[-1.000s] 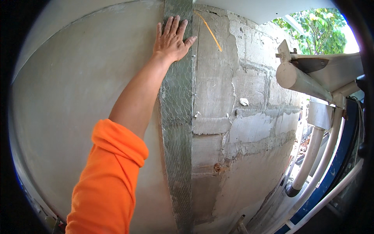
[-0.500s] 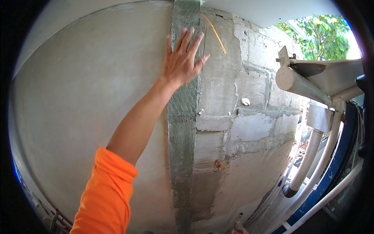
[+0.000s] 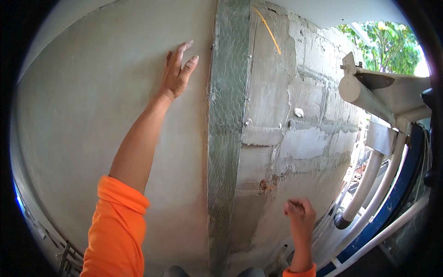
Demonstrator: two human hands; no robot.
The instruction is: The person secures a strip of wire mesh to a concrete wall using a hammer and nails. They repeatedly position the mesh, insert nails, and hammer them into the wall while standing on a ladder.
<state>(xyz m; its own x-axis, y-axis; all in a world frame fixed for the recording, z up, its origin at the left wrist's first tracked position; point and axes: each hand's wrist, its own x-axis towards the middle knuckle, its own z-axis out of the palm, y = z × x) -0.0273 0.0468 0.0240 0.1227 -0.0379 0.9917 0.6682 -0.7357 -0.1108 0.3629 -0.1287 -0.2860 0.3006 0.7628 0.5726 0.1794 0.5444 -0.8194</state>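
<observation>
Left hand (image 3: 177,76): fingers apart, near mesh strip (image 3: 226,99); edge could scratch if brushed. Right hand (image 3: 302,217): fingers curled, grip unclear.

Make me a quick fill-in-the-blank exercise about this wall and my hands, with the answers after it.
1. The rolled-up fabric left sleeve is coloured ____.
2. The bare left hand is to the ____ of the upright, dark-green, mesh-covered strip.
3. The bare right hand appears ____ (higher or lower) in the picture than the left hand.

Missing words: orange; left; lower.
</observation>
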